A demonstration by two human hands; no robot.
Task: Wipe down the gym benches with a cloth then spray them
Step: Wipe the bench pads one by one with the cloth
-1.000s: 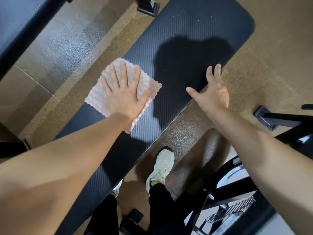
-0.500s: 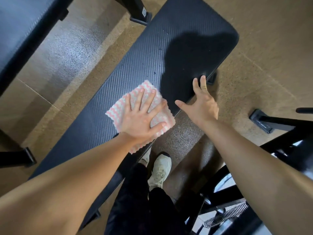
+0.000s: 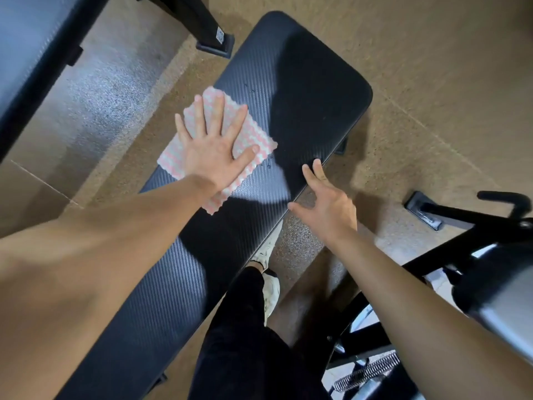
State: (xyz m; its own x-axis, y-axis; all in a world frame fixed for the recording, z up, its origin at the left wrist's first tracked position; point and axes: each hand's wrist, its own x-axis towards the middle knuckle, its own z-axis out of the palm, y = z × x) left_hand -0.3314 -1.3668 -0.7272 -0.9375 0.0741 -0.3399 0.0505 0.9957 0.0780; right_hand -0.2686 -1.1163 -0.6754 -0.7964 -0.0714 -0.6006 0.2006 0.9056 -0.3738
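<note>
Speckled tan gym flooring (image 3: 432, 67) runs under a long black padded surface (image 3: 302, 90) with a woven-look texture, set slantwise across the view. On its far edge lies the pink-and-white waffle cloth (image 3: 255, 134), one corner hanging past the padding over the floor. The left grip (image 3: 215, 148) lies flat on the cloth, fingers straight and fanned, pressing rather than pinching it. The right grip (image 3: 328, 206) is spread and holds nothing, its fingertips at the near edge; whether they touch the padding I cannot tell.

Wiping looks underway, with the far rounded end yet to cover. With only palm pressure, a stroke toward the far edge could slide the cloth off onto the floor, or the palm could skid and bunch it. No spray bottle shows.
</note>
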